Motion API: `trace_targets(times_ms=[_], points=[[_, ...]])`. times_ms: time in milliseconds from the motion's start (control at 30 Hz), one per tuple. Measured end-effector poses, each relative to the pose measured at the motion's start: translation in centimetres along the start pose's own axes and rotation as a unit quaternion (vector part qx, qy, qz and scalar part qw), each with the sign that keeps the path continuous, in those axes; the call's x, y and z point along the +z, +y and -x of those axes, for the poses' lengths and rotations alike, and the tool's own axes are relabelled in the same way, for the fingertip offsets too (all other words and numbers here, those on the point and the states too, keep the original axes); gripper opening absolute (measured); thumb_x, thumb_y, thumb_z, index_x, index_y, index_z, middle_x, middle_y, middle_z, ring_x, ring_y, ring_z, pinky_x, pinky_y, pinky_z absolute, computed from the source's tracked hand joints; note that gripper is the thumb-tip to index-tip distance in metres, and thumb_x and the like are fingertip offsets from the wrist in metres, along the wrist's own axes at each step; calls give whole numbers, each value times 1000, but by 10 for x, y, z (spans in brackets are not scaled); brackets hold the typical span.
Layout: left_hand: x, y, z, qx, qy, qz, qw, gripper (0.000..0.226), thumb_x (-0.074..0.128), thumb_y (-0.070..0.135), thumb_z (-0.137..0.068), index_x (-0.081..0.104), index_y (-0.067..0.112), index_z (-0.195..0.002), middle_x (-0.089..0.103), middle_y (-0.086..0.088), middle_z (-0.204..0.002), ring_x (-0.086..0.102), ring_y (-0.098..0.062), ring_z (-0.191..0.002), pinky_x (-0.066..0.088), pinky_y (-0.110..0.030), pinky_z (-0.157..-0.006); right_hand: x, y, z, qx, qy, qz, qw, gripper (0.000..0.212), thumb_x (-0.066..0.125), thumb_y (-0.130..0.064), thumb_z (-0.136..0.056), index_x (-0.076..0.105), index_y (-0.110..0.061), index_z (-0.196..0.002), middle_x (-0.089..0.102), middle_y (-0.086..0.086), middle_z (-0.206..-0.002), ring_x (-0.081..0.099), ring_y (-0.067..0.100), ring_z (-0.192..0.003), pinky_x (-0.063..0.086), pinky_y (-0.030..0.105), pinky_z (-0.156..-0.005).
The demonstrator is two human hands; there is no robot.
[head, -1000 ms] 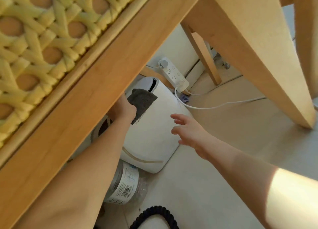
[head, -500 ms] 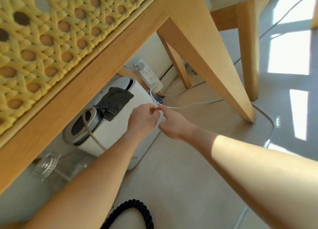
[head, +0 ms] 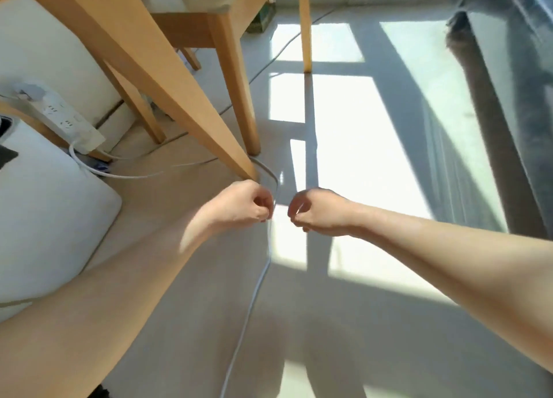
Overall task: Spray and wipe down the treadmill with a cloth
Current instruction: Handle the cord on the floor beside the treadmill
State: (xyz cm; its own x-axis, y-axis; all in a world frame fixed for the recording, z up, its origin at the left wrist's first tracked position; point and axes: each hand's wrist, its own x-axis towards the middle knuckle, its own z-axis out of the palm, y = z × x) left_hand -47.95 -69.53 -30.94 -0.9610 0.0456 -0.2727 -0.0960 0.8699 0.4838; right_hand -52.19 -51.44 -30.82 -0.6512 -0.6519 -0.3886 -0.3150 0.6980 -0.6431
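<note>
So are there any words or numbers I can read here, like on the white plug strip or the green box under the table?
Nothing here can be read.
On the power strip: only small grey socket marks, no legible words.
On the green box: too blurred to read.
On the white appliance: no label showing.
On the white cable: no print visible.

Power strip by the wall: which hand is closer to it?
Left. The left hand, holding the cable, is right of and below the power strip, beyond the table leg. The right hand is farther right, past the left hand.
</note>
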Motion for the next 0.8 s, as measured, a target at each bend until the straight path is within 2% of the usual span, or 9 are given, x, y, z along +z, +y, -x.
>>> trace_targets(times_ms=[67,167,267,367,467,533,600,700,800], points=[[15,35,-9,31,-45,57,997,17,53,15,-71,66,21,-62,66,9,-61,58,-3,-57,45,-19,-57,-11,27,31,57,34,-66,996,21,52,-6,-88,71,-4,-98,73,14,-92,71,27,-83,50,24,-62],[56,101,-16,90,-143,161,972,20,50,19,-71,69,21,-65,67,4,-64,56,-9,-59,45,-24,-58,-30,66,91,125,74,-128,981,17,53,-9,-92,69,-8,-97,72,11,-90,66,19,-69,41,15,-46],[88,169,-13,160,-222,207,939,17,55,23,-75,70,21,-67,67,0,-67,54,-9,-59,44,-20,-58,-46,93,153,190,85,-141,968,17,51,-10,-94,68,-8,-91,70,6,-83,61,15,-63,40,17,-46],[104,229,-2,224,-254,227,913,18,56,19,-78,69,26,-68,65,1,-65,54,-10,-56,43,-17,-54,-74,112,217,207,92,-128,965,18,54,-11,-94,70,-5,-92,72,12,-88,62,16,-67,49,21,-54],[109,273,-2,293,-262,191,900,23,53,1,-88,69,17,-83,64,5,-63,54,-9,-55,44,-17,-55,-97,125,268,204,161,-84,962,16,57,-12,-96,71,-4,-93,72,16,-89,63,18,-65,47,19,-51],[110,310,-1,327,-251,197,890,22,58,-1,-85,69,18,-85,63,6,-63,51,-6,-56,41,-17,-55,-106,137,306,203,234,-51,950,15,57,-12,-95,71,-6,-94,72,15,-86,65,21,-65,51,25,-59],[112,345,5,357,-226,191,886,22,61,6,-76,71,23,-85,65,-1,-70,54,-7,-61,43,-22,-59,-104,147,341,219,295,-59,928,12,58,-16,-95,69,-16,-96,73,6,-84,67,20,-72,50,27,-69],[124,413,20,410,-188,144,881,27,59,6,-75,69,29,-84,70,6,-82,64,-7,-78,52,-24,-74,-99,163,397,232,405,-80,881,14,59,-16,-92,69,-24,-98,68,-6,-79,62,12,-75,46,26,-70],[146,476,33,432,-180,139,872,23,59,2,-79,68,21,-91,70,2,-90,66,-17,-90,52,-37,-86,-87,179,444,221,495,-129,831,20,62,-16,-92,67,-29,-105,71,-8,-85,64,9,-78,48,26,-77]])
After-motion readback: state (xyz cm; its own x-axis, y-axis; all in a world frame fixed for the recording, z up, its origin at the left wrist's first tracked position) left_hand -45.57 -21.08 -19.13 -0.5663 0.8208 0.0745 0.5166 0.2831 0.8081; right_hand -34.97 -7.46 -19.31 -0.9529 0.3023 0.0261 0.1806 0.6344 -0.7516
